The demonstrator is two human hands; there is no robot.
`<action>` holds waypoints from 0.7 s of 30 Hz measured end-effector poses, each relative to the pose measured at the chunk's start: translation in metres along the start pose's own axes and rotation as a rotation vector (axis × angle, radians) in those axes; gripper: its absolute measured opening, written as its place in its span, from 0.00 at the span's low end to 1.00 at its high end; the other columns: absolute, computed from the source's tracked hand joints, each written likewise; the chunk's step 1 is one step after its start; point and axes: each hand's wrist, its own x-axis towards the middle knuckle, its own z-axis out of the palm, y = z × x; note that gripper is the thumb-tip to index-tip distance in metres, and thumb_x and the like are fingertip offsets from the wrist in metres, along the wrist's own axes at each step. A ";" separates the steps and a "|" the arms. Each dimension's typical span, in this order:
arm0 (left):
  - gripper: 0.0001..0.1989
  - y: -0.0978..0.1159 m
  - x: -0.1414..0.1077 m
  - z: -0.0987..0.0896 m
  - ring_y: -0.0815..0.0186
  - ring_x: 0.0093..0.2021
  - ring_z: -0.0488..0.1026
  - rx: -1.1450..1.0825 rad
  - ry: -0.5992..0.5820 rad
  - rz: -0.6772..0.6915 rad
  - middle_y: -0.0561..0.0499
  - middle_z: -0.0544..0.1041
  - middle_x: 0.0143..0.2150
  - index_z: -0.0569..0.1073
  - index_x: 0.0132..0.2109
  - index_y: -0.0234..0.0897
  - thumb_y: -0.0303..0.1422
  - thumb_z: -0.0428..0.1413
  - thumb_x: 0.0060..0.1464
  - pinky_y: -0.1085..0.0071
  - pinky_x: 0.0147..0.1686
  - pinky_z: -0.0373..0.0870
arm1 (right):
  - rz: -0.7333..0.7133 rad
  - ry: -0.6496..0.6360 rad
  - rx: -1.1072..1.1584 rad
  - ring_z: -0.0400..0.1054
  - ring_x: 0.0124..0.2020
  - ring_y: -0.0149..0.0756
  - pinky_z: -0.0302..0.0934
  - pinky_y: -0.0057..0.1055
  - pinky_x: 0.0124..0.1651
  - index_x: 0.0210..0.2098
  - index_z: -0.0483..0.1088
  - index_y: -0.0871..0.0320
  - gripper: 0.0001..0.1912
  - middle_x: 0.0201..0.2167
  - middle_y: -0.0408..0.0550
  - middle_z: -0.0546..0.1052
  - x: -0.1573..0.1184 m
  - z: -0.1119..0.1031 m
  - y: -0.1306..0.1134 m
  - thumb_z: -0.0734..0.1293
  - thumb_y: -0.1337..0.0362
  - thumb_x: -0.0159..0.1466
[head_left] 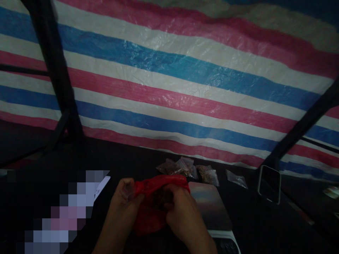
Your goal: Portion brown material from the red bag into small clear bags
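Observation:
A red plastic bag (152, 219) stands low in front of me with its mouth open, and dark, loose contents show inside. My left hand (124, 203) is closed on the bag's left rim. A bit of clear plastic (129, 192) sits between its thumb and fingers, perhaps a small bag. Into the mouth from the right reaches my right hand (182, 211), its fingers curled among the dark contents. The bag and the dim light hide its fingertips, so what they pinch cannot be made out. Right beside that hand is a digital scale (212, 208) with a metallic plate.
Filled small zip bags (182, 167) lie behind the red bag, with another filled bag (208, 174) beside them. A flat clear bag (236, 179) and a phone (269, 184) are farther right. Dark frame poles (53, 63) stand before a striped tarp (169, 95).

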 end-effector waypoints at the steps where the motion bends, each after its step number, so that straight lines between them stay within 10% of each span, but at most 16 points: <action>1: 0.18 0.001 -0.001 0.001 0.67 0.26 0.72 -0.028 -0.018 -0.029 0.61 0.75 0.28 0.70 0.37 0.43 0.31 0.63 0.34 0.73 0.25 0.71 | 0.013 0.003 -0.037 0.75 0.60 0.50 0.66 0.40 0.62 0.57 0.79 0.56 0.33 0.56 0.53 0.82 0.000 0.000 -0.001 0.66 0.83 0.54; 21: 0.18 0.012 0.001 0.006 0.69 0.22 0.70 -0.171 -0.071 -0.203 0.61 0.73 0.24 0.69 0.32 0.42 0.29 0.62 0.27 0.74 0.20 0.68 | 0.053 0.017 -0.034 0.77 0.58 0.48 0.67 0.38 0.59 0.54 0.81 0.53 0.29 0.54 0.51 0.84 0.004 0.005 -0.001 0.66 0.81 0.59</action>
